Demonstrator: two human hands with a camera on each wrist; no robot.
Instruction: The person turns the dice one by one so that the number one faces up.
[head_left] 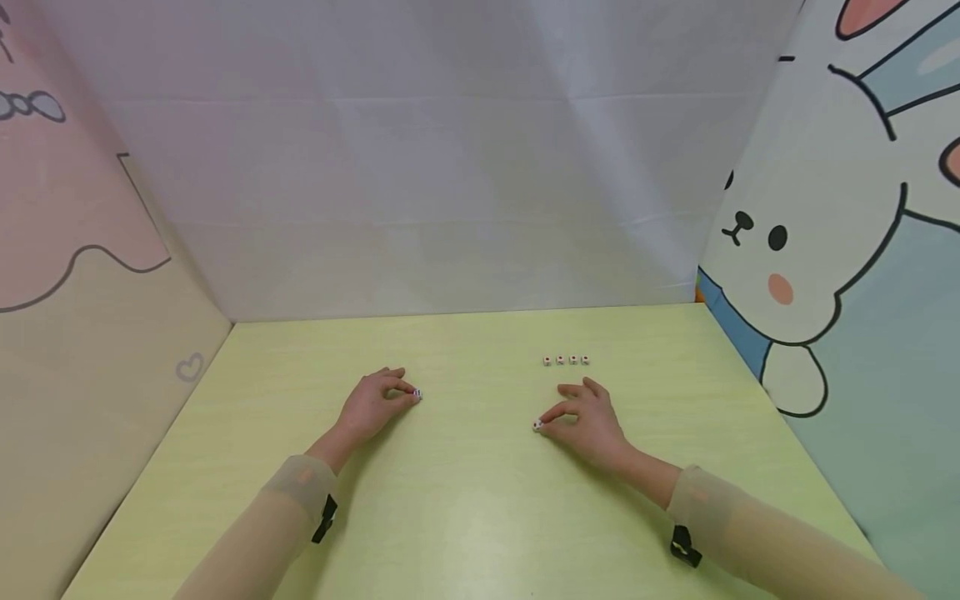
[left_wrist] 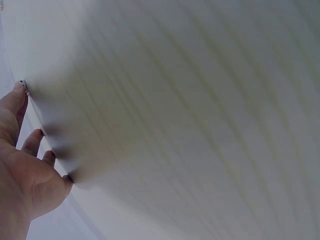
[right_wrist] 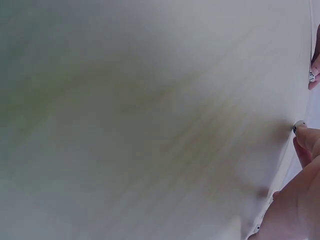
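Observation:
Between thumb and forefinger, my left hand pinches a small white die at the table's left middle. The left wrist view shows that die at the fingertips, close to the tabletop. My right hand pinches another white die, nearer the front and right of centre. In the right wrist view this die is partly covered by the fingertips. Beyond the right hand, several white dice with red dots stand in a short, spaced row.
The pale yellow-green table carries the dice. A whitish cloth wall rises behind its back edge. Printed panels flank it, with a cartoon rabbit on the right. Black straps hang at both sleeve cuffs.

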